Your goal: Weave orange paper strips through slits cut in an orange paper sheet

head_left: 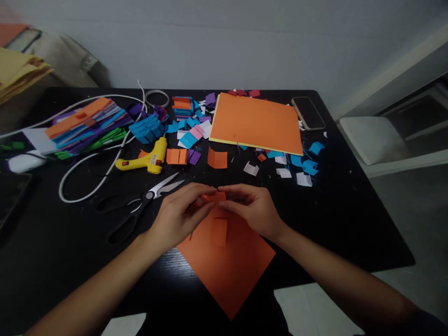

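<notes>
Between my left hand (184, 212) and my right hand (255, 207) is a small folded piece of orange paper (216, 196). Both hands pinch it, thumbs and forefingers closed on its left and right edges. Beneath them a large orange paper sheet (231, 275) lies with one corner towards me; its far part is hidden by my hands. Another small orange paper piece (219, 232) rests on that sheet, just nearer to me. Black-handled scissors (149, 196) lie with blades spread, left of my left hand.
A yellow glue gun (149, 160) lies behind the scissors, near a looping white cable (75, 200). Stacked orange sheets (259, 123) and a phone (308, 113) are at the back right. Bundled coloured strips (89, 123) sit at the left; small folded papers (189, 140) are scattered mid-table.
</notes>
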`<action>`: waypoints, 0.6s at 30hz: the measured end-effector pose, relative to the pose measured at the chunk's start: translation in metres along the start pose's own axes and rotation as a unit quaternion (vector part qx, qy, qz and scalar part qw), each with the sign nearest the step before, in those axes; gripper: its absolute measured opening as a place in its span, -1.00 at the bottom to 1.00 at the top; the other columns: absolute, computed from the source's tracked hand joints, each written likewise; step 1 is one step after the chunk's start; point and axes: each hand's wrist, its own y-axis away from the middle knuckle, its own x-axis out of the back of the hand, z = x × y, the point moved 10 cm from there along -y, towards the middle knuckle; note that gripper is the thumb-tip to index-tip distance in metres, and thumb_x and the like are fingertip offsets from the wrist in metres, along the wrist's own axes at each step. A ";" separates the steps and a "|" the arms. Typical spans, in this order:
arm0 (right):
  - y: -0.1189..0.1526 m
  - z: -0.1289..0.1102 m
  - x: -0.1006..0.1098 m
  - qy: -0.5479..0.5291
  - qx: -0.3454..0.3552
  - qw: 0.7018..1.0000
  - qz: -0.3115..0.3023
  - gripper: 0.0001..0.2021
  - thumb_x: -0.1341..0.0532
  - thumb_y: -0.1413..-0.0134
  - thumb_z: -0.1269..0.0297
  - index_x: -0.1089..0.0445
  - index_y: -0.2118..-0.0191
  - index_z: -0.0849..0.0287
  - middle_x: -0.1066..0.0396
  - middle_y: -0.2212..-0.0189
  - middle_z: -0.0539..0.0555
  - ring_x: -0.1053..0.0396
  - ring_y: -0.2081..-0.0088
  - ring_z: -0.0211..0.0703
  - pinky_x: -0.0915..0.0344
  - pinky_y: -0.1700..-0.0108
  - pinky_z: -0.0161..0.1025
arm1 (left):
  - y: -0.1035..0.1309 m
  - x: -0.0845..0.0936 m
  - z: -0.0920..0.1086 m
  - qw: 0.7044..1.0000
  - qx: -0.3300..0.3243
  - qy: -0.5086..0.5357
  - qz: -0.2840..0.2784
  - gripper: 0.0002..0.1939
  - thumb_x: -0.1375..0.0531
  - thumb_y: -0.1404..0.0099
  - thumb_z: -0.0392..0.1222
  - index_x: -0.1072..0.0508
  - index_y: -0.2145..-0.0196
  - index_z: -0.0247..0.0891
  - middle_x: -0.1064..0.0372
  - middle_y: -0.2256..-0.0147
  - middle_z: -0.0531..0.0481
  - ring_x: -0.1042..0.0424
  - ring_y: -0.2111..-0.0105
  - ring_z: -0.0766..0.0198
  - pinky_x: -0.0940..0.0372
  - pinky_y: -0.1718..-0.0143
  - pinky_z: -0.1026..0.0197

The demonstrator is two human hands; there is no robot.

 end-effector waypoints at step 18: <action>0.003 -0.006 -0.003 0.023 0.030 0.999 -0.002 -0.70 -0.53 0.02 0.26 -0.66 0.10 0.01 -0.68 0.20 0.03 -0.64 0.18 -0.09 -0.61 0.10 -0.17 | 0.001 0.001 0.006 1.000 -0.016 0.000 -0.001 -0.75 -0.29 -0.41 -0.33 -0.50 -0.02 -0.22 -0.54 0.08 -0.12 -0.55 0.09 0.21 -0.46 0.10 0.20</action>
